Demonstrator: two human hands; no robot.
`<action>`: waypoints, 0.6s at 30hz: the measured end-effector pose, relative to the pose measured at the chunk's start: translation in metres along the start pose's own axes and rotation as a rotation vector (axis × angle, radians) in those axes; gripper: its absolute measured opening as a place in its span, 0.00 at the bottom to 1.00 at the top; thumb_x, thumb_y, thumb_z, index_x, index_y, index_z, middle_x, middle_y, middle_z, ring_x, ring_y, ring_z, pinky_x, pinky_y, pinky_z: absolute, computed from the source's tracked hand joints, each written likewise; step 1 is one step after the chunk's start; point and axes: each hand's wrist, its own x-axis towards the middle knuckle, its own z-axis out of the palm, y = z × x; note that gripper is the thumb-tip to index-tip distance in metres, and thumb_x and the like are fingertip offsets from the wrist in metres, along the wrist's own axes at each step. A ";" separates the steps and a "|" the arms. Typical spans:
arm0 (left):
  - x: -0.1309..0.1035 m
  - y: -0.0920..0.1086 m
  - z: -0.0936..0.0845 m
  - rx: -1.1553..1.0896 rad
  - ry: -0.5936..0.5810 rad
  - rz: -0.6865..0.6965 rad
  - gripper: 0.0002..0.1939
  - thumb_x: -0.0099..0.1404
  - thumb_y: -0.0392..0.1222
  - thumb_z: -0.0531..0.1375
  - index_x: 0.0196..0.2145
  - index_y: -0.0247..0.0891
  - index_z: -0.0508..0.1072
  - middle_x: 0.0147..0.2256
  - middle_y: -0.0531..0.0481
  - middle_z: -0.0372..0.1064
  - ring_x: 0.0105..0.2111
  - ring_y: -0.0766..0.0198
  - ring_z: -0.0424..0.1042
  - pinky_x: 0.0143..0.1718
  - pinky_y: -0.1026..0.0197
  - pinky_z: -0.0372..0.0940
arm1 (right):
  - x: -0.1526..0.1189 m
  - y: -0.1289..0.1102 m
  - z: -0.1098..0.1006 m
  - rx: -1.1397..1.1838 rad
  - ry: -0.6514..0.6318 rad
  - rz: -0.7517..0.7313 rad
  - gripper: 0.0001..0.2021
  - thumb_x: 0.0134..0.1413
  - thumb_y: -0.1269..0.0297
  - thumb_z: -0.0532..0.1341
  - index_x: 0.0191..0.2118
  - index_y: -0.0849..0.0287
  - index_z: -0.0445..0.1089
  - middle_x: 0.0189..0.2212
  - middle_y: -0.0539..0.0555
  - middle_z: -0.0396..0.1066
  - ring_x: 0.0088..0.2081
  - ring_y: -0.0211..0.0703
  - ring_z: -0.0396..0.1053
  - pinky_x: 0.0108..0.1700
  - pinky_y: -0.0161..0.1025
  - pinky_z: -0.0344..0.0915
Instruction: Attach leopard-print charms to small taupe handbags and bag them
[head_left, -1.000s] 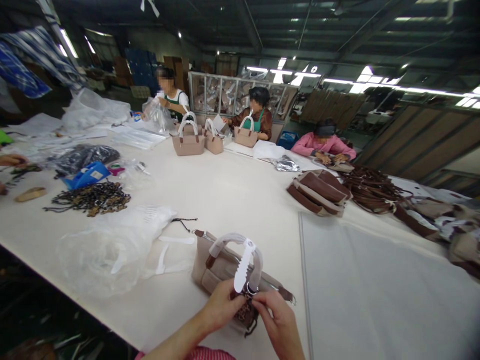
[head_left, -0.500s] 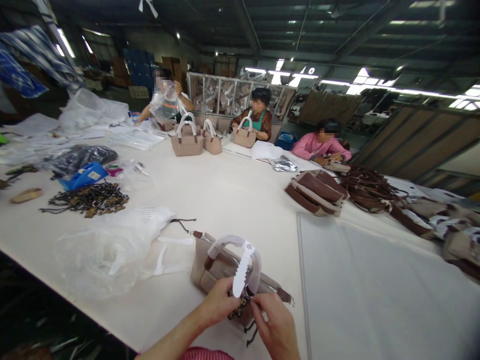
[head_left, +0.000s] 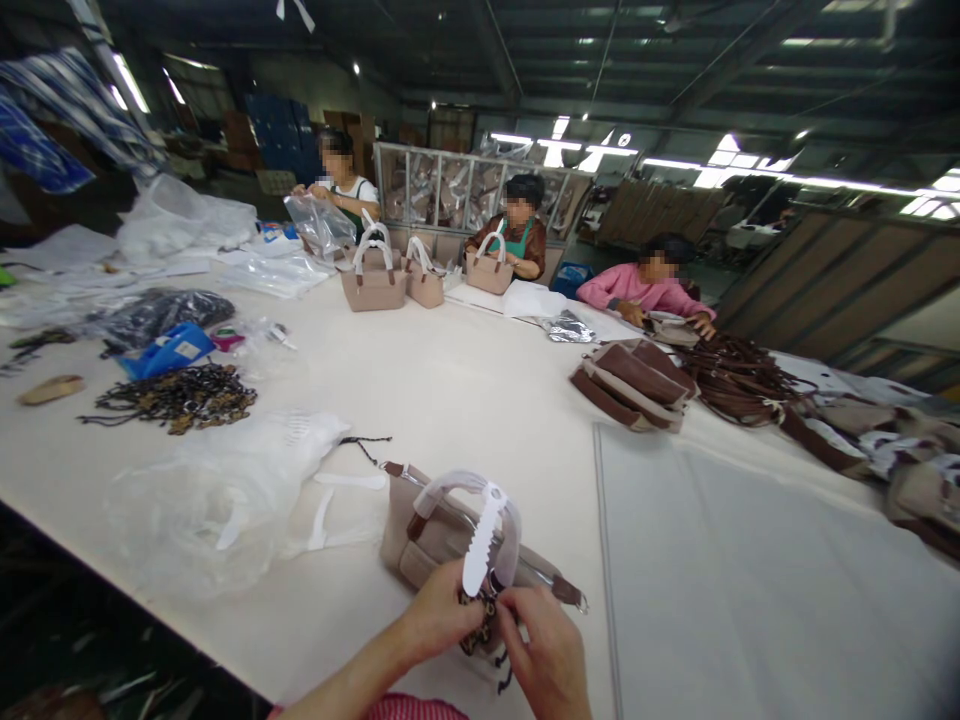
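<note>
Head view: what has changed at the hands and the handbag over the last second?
Both hands have closed together: the right hand slid left to meet the left hand over the small dark charm, now pinched between them. The beige handbag and its wrapped handle stayed put.

A single head-worn camera looks forward and down across the counter [head_left: 465,390]. The hands sit close at 6 o'clock. Seated co-workers are far off toward 12 o'clock.

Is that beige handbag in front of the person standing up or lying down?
Lying down. The beige handbag rests on its side on the table, its wrapped handles arching over it, while both hands work at its near end.
</note>
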 end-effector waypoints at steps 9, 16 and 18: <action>0.006 0.001 0.007 0.085 0.055 -0.131 0.05 0.52 0.34 0.57 0.21 0.39 0.64 0.22 0.57 0.58 0.27 0.64 0.59 0.29 0.63 0.54 | -0.002 0.005 0.001 0.007 -0.031 0.001 0.13 0.67 0.60 0.51 0.33 0.54 0.69 0.24 0.50 0.71 0.26 0.41 0.70 0.29 0.37 0.63; 0.011 -0.010 0.017 0.049 0.158 -0.210 0.11 0.58 0.37 0.54 0.18 0.40 0.61 0.20 0.56 0.59 0.27 0.64 0.62 0.30 0.63 0.56 | 0.000 0.006 0.005 -0.024 -0.065 0.015 0.15 0.67 0.58 0.49 0.33 0.53 0.69 0.24 0.49 0.71 0.26 0.41 0.71 0.27 0.37 0.64; 0.012 -0.010 0.016 0.046 0.158 -0.215 0.11 0.57 0.37 0.55 0.19 0.40 0.62 0.20 0.56 0.60 0.28 0.63 0.63 0.31 0.63 0.57 | 0.000 0.005 0.006 -0.034 -0.063 0.017 0.16 0.67 0.57 0.49 0.32 0.53 0.68 0.23 0.49 0.70 0.24 0.41 0.71 0.26 0.37 0.64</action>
